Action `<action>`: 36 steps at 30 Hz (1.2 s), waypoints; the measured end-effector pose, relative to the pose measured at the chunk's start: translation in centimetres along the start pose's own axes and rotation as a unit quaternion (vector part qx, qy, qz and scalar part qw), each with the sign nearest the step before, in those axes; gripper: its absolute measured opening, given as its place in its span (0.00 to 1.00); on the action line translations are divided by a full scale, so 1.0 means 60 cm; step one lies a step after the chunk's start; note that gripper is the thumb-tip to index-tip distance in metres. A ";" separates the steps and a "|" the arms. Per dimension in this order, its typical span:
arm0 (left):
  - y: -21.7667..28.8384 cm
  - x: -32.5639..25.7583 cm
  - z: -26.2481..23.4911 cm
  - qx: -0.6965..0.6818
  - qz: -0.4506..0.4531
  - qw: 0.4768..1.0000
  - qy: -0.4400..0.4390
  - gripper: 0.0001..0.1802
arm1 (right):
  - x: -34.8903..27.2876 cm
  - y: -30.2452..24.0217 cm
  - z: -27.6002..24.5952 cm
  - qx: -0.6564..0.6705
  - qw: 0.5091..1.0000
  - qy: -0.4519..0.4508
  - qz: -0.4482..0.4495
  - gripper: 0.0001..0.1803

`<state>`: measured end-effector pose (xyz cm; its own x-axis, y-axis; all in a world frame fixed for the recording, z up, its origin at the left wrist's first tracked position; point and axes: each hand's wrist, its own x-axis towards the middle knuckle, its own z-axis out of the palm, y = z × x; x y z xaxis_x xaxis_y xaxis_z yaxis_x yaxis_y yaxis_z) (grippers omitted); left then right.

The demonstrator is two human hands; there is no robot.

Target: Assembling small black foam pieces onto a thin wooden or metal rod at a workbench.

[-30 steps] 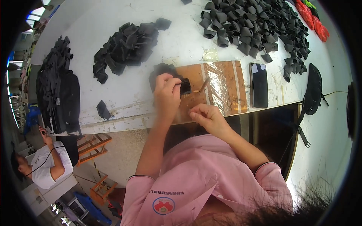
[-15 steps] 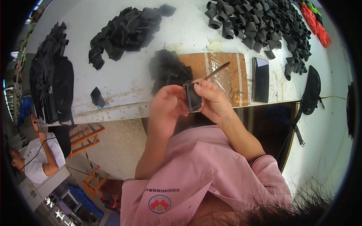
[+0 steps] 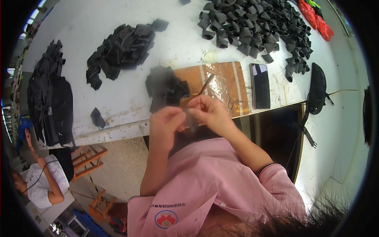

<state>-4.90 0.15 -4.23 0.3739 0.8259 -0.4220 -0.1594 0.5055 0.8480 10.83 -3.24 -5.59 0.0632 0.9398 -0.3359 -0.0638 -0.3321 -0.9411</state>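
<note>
In front of my chest, both hands meet at the table's near edge. My left hand (image 3: 167, 123) is closed, its thumb and fingers pinching a small dark fabric piece (image 3: 192, 124) that is smeared by motion. The other side of this piece is pinched by my right hand (image 3: 210, 115). A slim brown stick-like tool (image 3: 207, 84) juts up from my right hand over a brown board (image 3: 233, 85); how it is gripped is hidden. Just beyond my left hand lies a small heap of black fabric pieces (image 3: 164, 87).
Black tube-like pieces (image 3: 252, 27) form a big pile at the far right. Another dark heap (image 3: 122, 51) and long black strips (image 3: 43, 94) lie leftward. A phone (image 3: 261, 87), a black pouch (image 3: 317, 89) and red bags (image 3: 316, 17) are rightward. At left, a person (image 3: 45, 181) sits near wooden stools (image 3: 89, 160).
The dark piece, earlier plainly seen upright between my hands, is now lower and blurred. My right hand has shifted left, and the brown tool points more steeply upward. The whole view has shifted slightly.
</note>
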 end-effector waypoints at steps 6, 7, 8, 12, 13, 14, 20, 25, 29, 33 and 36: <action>-0.011 -0.007 0.027 0.200 0.180 0.962 0.045 0.04 | -0.041 -0.034 0.006 -0.144 0.949 0.127 -0.249 0.10; -0.011 -0.009 0.032 0.199 0.184 0.962 0.041 0.04 | -0.046 -0.038 0.006 -0.119 0.954 0.085 -0.261 0.09; -0.009 -0.009 0.042 0.172 0.192 0.966 0.027 0.04 | -0.049 -0.038 0.003 -0.124 0.953 0.098 -0.260 0.08; -0.008 -0.006 0.055 0.243 0.252 0.936 0.023 0.03 | -0.044 -0.038 -0.003 -0.113 0.936 0.127 -0.309 0.04; -0.008 -0.005 0.059 0.307 0.285 0.907 0.043 0.02 | -0.043 -0.038 -0.006 -0.115 0.934 0.131 -0.312 0.04; -0.010 -0.005 0.063 0.307 0.288 0.906 0.040 0.02 | -0.042 -0.038 -0.007 -0.159 0.919 0.141 -0.332 0.05; -0.037 0.017 0.074 0.365 0.462 0.790 0.172 0.08 | -0.026 -0.021 0.010 -0.343 0.828 0.224 -0.383 0.07; 0.023 -0.008 0.084 -0.108 0.089 0.989 0.043 0.09 | -0.033 -0.032 -0.007 -0.159 0.932 0.197 -0.261 0.03; 0.003 -0.007 0.068 -0.051 0.080 0.996 -0.007 0.11 | -0.035 -0.046 -0.027 0.342 0.939 -0.006 0.037 0.05; -0.017 0.008 0.081 0.294 0.362 0.878 0.104 0.09 | -0.035 -0.044 -0.014 0.532 0.839 -0.063 0.095 0.08; -0.006 0.006 0.088 0.189 0.341 0.915 0.105 0.07 | -0.031 -0.051 -0.025 0.380 0.922 -0.074 0.022 0.12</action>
<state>0.11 -1.05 -3.01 0.1140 0.9671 0.2272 0.0515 -0.2342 0.9708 12.41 -4.10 -2.16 -0.0890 0.9461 -0.3114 -0.7461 -0.2705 -0.6085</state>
